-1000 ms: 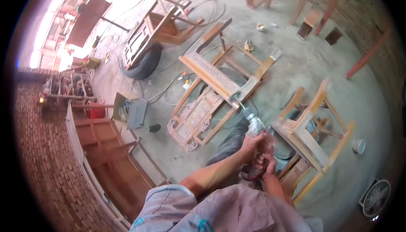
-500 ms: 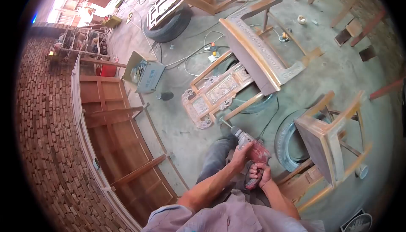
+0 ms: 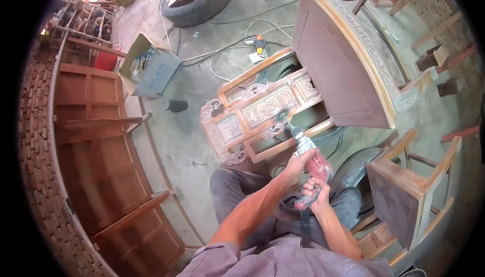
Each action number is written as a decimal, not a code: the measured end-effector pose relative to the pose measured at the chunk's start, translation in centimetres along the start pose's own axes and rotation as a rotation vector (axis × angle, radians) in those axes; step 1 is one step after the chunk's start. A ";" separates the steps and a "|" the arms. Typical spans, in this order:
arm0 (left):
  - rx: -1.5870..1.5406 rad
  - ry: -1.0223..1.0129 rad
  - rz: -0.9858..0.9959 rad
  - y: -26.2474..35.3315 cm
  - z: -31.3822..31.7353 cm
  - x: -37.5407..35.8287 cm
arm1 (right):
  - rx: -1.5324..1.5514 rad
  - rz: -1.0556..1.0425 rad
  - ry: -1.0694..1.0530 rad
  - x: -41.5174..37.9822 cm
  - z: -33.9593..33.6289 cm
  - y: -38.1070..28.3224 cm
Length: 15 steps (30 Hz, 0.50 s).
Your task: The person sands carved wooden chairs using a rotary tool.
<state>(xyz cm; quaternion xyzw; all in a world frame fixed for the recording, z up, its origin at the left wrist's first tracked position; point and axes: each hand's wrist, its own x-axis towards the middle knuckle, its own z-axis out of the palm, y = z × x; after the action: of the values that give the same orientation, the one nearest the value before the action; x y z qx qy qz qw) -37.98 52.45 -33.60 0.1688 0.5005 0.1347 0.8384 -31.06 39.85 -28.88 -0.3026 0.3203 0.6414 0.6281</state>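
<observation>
Both my hands hold a red power drill [image 3: 314, 165]. My left hand [image 3: 294, 164] grips its front body and my right hand [image 3: 317, 194] wraps the handle below. The drill bit points up-left and its tip touches the carved wooden panel [image 3: 257, 110], which lies flat on the floor in front of my knees. A large wooden table top [image 3: 343, 59] with a carved edge stands just right of the panel.
A wooden stool frame [image 3: 409, 191] and a tyre [image 3: 353, 171] sit at my right. Wooden door panels [image 3: 101, 140] lean on the brick wall at left. A cardboard box [image 3: 151, 67], a black can [image 3: 174, 105], cables and another tyre [image 3: 199, 4] lie further out.
My view has tilted down and closer to the carved panel. The drill has swung from the table's end down to the panel, with both hands still on it.
</observation>
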 end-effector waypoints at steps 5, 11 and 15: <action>0.099 -0.061 -0.035 -0.1 -1.8 5.3 | -0.023 -0.090 0.019 4.3 -1.1 -0.2; 0.126 -0.048 0.062 -1.8 -3.6 7.3 | -0.087 -0.065 -0.016 7.1 -3.7 0.5; 0.006 -0.031 0.104 -2.8 -4.7 5.9 | -0.149 -0.008 -0.052 7.2 -5.4 0.6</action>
<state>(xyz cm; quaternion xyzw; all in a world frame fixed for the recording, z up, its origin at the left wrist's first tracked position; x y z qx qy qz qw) -39.25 52.97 -41.49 0.1995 0.4782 0.1740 0.8374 -31.91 39.99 -37.90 -0.3329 0.2541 0.6684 0.6147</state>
